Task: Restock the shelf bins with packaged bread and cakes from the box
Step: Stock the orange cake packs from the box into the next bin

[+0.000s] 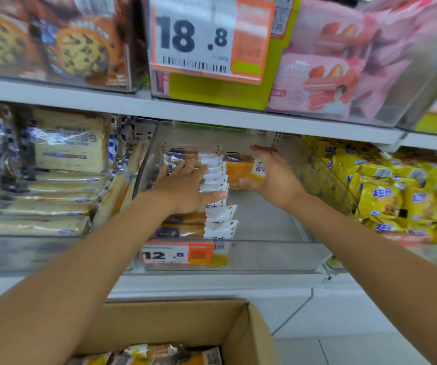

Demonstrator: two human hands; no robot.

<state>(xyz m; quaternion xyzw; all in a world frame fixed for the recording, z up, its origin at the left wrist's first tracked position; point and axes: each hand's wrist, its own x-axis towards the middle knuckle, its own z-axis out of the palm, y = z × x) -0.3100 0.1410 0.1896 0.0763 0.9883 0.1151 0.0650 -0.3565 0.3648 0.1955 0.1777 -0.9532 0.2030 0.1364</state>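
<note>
the right hand (275, 177) is pinching an orange film-wrapped cake pack (238, 171), likely light and squashy, by its end, fingers clamped; the left hand (183, 188), fingers spread flat, is pressing on the row of white-ended cake packs (220, 214).

On my feed I make out a bin (270, 255) of clear glossy plastic, cake packs (218, 177) in shiny crinkled film, a matt brown cardboard box (241, 333), a smooth pale shelf (80, 101) and a glossy price tag (175, 255).
</note>
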